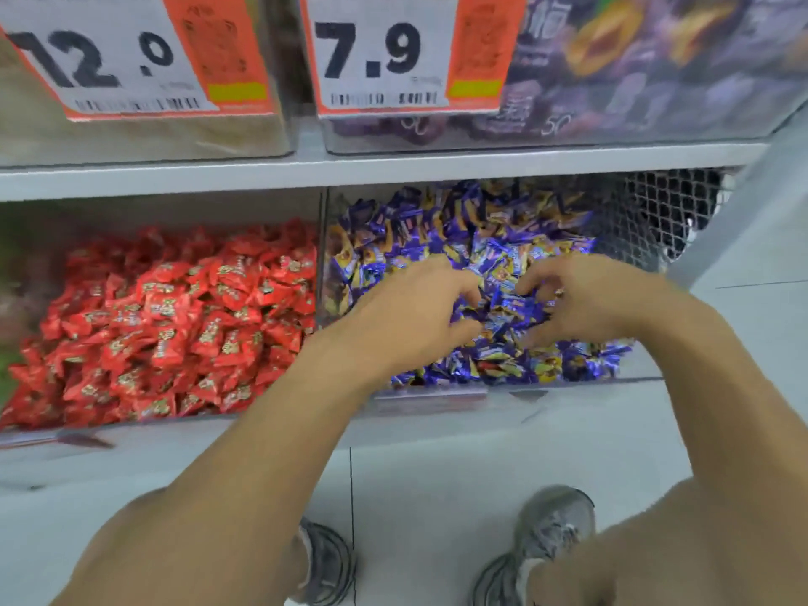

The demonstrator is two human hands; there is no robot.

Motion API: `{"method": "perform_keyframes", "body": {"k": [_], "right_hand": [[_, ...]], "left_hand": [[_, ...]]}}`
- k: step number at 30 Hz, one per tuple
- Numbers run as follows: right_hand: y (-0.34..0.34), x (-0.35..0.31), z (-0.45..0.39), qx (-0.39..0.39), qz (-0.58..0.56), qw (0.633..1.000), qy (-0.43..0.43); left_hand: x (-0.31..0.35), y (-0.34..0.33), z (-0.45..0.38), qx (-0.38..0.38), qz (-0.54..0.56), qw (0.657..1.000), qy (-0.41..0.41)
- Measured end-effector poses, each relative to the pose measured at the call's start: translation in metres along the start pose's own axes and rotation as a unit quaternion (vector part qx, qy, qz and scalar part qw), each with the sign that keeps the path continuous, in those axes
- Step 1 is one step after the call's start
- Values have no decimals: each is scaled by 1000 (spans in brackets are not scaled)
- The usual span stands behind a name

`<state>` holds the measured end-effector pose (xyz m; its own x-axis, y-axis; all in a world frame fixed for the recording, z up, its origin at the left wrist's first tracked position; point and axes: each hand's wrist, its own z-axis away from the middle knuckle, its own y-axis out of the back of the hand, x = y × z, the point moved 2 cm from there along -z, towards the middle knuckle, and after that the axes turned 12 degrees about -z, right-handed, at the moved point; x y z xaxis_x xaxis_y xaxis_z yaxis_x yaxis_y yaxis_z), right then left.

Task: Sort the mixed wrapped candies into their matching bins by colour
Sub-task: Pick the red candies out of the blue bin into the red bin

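In the right-hand bin on the lower shelf, I have both hands down among the purple candies. My left hand has its fingers curled into the heap, and my right hand faces it with fingers bent the same way, the two near each other over one patch. The motion blur hides the fingertips, so I cannot tell whether either is pinching a wrapper or only raking through. The red candies fill the neighbouring bin to the left, behind a clear divider.

I judge the step to be hunting for strays in the purple pile. One reddish wrapper seems to lie near the front edge, below my left hand, though it is too blurred to be sure. To do this well, I should spread the pile shallow with relaxed fingers, pinch only one off-colour piece at a time, and carry it over the divider low, so nothing spills across the front lip onto the floor.
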<state>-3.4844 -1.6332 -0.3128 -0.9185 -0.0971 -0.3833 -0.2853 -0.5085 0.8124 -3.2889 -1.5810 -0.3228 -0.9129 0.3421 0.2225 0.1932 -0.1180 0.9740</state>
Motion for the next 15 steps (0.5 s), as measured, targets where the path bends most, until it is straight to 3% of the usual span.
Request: {"method": "perform_keyframes", "body": {"k": [3,6,15], "right_hand": [[-12,12,-5,-37,-17,999,15],[-21,18,-6,-54,-21,998,15],[-58,12,-32,-13,-14,986,167]], "left_hand": [[8,-22,-21,-106,-58,993,4],[9,-37,-31,-157,-103,982,14],[-5,-30,-47,-114,-59,991,26]]}}
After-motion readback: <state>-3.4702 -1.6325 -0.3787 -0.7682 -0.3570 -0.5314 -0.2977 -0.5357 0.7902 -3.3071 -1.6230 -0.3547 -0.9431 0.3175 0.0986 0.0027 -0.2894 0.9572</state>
